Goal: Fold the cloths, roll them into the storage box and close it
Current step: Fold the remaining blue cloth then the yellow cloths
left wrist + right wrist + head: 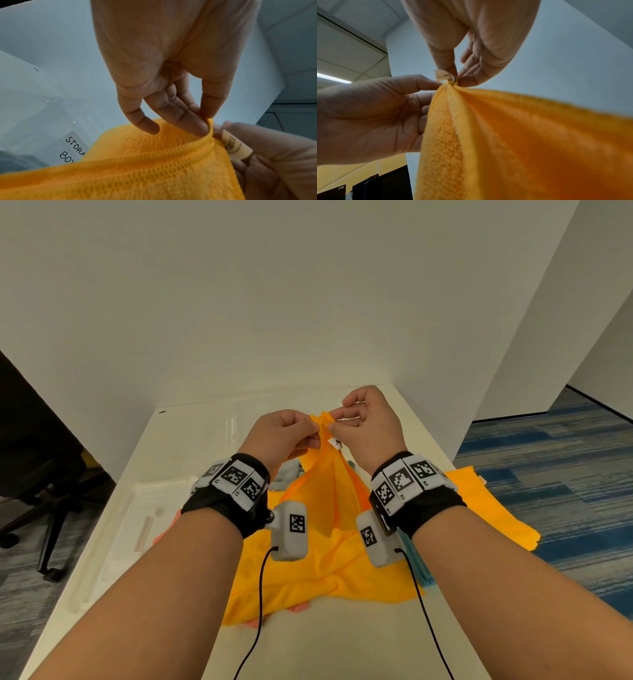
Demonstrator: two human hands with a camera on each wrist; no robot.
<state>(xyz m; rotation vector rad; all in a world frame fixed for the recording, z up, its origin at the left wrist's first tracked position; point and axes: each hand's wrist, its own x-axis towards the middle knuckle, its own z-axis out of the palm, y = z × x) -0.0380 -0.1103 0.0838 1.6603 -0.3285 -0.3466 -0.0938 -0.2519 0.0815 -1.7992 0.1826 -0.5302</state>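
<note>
Orange cloth [318, 542] fills the centre of the head view, most of it heaped on the pale surface [342, 645] in the lower half of the frame, one corner drawn up to a peak at mid-frame. Its long axis runs from that peak down and toward the viewer. Left of the cloth, at the left edge of the surface, lies the clear storage box [113, 529], its label visible in the lower left of the left wrist view. A second orange piece [486, 508] spreads toward the right edge. Both hands meet at the peak: the left hand [281, 433] pinches the hem between thumb and fingers [197, 125], and the right hand [368, 422] pinches the same corner beside a small white tag [335, 443]. The hands almost touch, so the coming move likely depends on sliding them apart along the top edge
</note>
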